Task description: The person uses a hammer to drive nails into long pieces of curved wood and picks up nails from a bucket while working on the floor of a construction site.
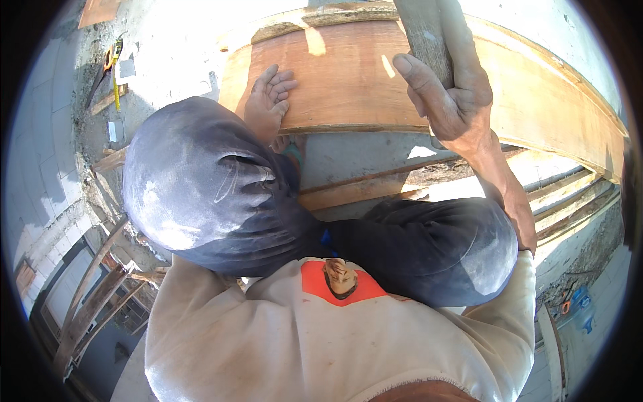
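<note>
My right hand (455, 107) is wrapped round a grey, weathered wooden bar (430, 40), its thumb lying along the side. The bar's upper part runs out of view at the top, so I cannot tell whether it is a tool's handle. Beneath it lies a long reddish-brown plywood panel (348, 77) with wooden strips along its edges. My left hand (269, 97) rests beyond my raised left knee, at the panel's near left part. Its fingers are loosely spread and hold nothing.
At the far left lie a handsaw (102, 74) and a yellow tape measure (117, 74). Timber strips (569, 201) run below the panel at right. A clear blue plastic bottle (584, 309) is at lower right. Wooden poles (87, 321) stand at lower left.
</note>
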{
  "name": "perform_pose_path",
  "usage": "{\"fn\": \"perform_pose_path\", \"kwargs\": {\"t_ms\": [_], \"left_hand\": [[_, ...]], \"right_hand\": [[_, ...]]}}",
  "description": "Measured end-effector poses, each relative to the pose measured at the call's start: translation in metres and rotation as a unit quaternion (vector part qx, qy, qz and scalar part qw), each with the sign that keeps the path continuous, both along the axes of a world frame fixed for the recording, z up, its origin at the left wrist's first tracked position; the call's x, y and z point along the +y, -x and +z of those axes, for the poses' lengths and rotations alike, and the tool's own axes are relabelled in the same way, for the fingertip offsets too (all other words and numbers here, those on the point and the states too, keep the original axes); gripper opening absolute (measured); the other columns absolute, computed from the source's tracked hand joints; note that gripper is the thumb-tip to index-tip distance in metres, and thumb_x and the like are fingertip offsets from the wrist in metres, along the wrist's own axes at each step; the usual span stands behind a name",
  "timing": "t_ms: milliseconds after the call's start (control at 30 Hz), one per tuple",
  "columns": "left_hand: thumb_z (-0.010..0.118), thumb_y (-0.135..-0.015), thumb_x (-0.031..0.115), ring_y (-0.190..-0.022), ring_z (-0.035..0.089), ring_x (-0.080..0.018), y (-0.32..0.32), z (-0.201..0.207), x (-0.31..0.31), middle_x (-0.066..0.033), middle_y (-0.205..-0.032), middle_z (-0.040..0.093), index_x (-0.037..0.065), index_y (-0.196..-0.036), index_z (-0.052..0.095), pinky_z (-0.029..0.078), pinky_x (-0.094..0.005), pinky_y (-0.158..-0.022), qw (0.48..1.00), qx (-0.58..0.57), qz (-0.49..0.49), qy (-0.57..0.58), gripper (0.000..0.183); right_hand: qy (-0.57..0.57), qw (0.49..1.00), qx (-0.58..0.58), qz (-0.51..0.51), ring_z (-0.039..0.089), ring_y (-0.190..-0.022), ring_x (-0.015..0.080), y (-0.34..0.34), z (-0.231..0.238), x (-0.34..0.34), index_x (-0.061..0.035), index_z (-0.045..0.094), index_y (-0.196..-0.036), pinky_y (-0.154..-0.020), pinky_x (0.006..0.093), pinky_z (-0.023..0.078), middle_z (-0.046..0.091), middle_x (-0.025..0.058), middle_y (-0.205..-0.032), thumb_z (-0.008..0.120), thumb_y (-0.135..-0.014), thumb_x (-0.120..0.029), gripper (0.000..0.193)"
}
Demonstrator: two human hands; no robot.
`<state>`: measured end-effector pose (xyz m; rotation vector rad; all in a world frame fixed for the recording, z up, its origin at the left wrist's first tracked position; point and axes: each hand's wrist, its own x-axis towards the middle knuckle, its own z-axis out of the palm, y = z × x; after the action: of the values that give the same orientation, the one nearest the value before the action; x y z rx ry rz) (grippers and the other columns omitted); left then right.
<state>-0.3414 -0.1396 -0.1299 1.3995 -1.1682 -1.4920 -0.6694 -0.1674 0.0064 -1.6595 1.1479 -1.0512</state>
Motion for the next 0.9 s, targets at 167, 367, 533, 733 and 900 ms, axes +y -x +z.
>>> {"fn": "perform_pose_path", "kwargs": {"t_ms": [167,367,533,733,900], "left_hand": [[0.046,-0.087,-0.024,-0.135,0.057,-0.0244,-0.036,-0.028,0.029,-0.0217,-0.153,0.047,-0.004,-0.162,0.024,0.045,-0.0314,-0.112,0.998,0.016,0.049,0.03,0.081],[0.055,-0.094,-0.01,-0.138,0.055,-0.0265,0.002,0.013,-0.001,-0.0214,-0.155,0.045,0.003,-0.163,0.024,0.042,-0.0383,-0.116,0.998,-0.038,-0.029,0.049,0.077],[0.056,-0.094,-0.008,-0.137,0.056,-0.0265,-0.026,0.029,0.028,-0.0208,-0.153,0.048,0.003,-0.16,0.028,0.043,-0.0386,-0.115,0.997,-0.066,-0.02,0.04,0.073],[0.057,-0.095,-0.006,-0.135,0.057,-0.0265,-0.041,0.028,0.04,-0.0202,-0.15,0.05,0.002,-0.158,0.032,0.044,-0.0391,-0.114,0.992,-0.11,-0.052,0.029,0.068],[0.058,-0.096,-0.004,-0.134,0.058,-0.0265,-0.035,0.027,0.028,-0.0196,-0.148,0.052,0.002,-0.155,0.036,0.045,-0.0394,-0.113,0.98,-0.155,-0.115,0.044,0.064]], "right_hand": [[-0.012,0.841,0.409,0.354,0.069,-0.081,0.0431,-0.03,-0.066,0.031,-0.0203,0.041,-0.161,-0.067,0.0496,0.055,0.07,0.0225,-0.104,0.067,-0.1,-0.016,0.066],[-0.318,0.911,0.246,0.091,0.073,-0.105,0.0315,-0.001,0.011,0.009,-0.0265,0.04,-0.163,-0.095,0.0434,0.056,0.063,0.023,-0.142,0.067,-0.097,-0.01,0.073],[-0.227,0.968,0.109,0.017,0.057,-0.136,0.0238,0.035,-0.057,0.016,-0.011,0.039,-0.164,-0.112,0.0359,0.045,0.055,0.0159,-0.156,0.068,-0.094,-0.001,0.076],[-0.291,0.947,0.104,-0.087,0.065,-0.11,0.02,0.026,-0.026,0.027,-0.0074,0.039,-0.163,-0.086,0.0314,0.054,0.064,0.0159,-0.143,0.065,-0.098,-0.002,0.07],[-0.11,0.978,0.174,0.037,0.065,-0.08,0.0175,0.025,-0.039,0.035,-0.0115,0.041,-0.162,-0.069,0.0322,0.052,0.072,0.0115,-0.108,0.072,-0.098,-0.012,0.071]]}}
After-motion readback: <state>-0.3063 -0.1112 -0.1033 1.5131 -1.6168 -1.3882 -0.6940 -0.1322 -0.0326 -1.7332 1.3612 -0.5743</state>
